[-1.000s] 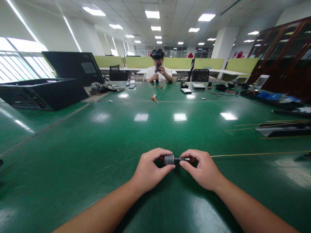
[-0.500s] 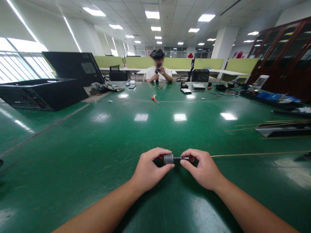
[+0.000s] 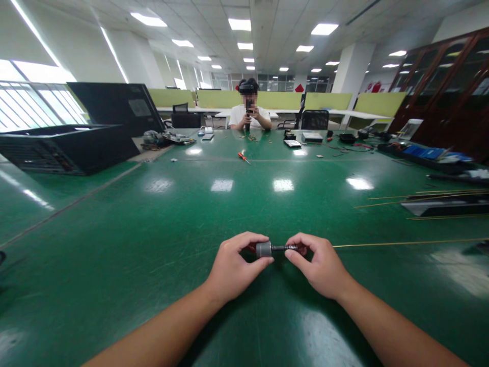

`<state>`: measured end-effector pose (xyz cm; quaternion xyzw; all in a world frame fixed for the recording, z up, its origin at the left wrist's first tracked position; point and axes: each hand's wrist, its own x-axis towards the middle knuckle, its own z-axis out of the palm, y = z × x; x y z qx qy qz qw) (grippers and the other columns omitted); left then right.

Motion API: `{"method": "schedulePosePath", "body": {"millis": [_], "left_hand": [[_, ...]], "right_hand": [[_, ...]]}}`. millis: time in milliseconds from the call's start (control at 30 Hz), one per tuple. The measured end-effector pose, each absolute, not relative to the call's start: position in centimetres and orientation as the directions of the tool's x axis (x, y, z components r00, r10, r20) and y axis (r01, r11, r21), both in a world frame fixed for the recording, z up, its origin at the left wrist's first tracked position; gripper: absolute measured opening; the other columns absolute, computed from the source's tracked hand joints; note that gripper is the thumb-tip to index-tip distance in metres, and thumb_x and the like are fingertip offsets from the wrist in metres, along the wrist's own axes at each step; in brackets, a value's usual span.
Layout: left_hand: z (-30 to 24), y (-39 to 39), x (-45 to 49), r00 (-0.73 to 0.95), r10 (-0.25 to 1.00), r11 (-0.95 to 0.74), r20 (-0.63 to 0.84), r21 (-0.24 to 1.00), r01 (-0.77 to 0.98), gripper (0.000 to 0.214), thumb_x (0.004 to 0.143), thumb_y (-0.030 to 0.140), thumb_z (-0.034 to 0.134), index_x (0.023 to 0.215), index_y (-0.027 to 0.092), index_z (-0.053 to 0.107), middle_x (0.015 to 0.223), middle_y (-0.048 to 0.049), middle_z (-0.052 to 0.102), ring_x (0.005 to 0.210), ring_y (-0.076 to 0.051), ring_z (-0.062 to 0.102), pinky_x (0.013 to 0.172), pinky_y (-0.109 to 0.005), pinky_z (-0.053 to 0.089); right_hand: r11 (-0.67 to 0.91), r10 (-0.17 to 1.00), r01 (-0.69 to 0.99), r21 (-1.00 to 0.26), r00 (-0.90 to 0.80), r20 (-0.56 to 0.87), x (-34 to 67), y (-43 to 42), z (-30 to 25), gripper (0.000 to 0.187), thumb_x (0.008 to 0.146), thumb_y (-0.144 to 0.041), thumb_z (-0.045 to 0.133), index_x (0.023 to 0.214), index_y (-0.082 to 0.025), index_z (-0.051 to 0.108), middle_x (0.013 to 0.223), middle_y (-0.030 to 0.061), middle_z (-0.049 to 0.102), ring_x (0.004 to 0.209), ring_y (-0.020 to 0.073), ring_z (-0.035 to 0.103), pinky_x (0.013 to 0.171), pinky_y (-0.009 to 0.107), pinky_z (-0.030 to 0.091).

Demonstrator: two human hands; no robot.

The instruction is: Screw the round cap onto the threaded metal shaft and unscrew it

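Observation:
My left hand [image 3: 234,267] is closed around a small grey cylinder [image 3: 264,249] with a red part showing behind it. My right hand [image 3: 318,266] pinches the thin dark shaft [image 3: 284,248] that sticks out of the cylinder to the right, with a red end under the fingers. Both hands hover just above the green table [image 3: 160,229], close to its near edge. What exactly the piece is I cannot tell.
Thin brass rods [image 3: 405,243] lie to the right. A black case [image 3: 64,145] stands at the left, a dark tray [image 3: 446,204] at the right. A red-handled screwdriver [image 3: 243,156] lies mid-table. A person [image 3: 250,114] sits at the far end among scattered tools.
My hands have barely moved; the grey cylinder and shaft sit slightly higher than before. The person at the far end has raised what they hold a little.

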<state>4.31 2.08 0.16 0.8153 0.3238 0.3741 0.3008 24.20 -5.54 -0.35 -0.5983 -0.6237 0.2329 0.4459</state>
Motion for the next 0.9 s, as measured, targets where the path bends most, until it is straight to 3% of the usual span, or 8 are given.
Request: {"method": "schedulePosePath", "body": {"millis": [900], "left_hand": [[0.07,2.31,4.12,0.486,0.777,-0.577,0.400,0.762,0.294,0.030,0.069,0.019,0.082,0.097,0.024,0.071,0.091,0.0015,0.073,0.083,-0.017,0.068,0.077,-0.027,0.051]], "right_hand": [[0.146,0.954,0.500,-0.854,0.158,0.256,24.47,-5.42,-0.54,0.014,0.084,-0.028,0.059,0.081,-0.017,0.067,0.067,0.0000,0.060,0.063,0.0148,0.053,0.062,0.027,0.040]]}}
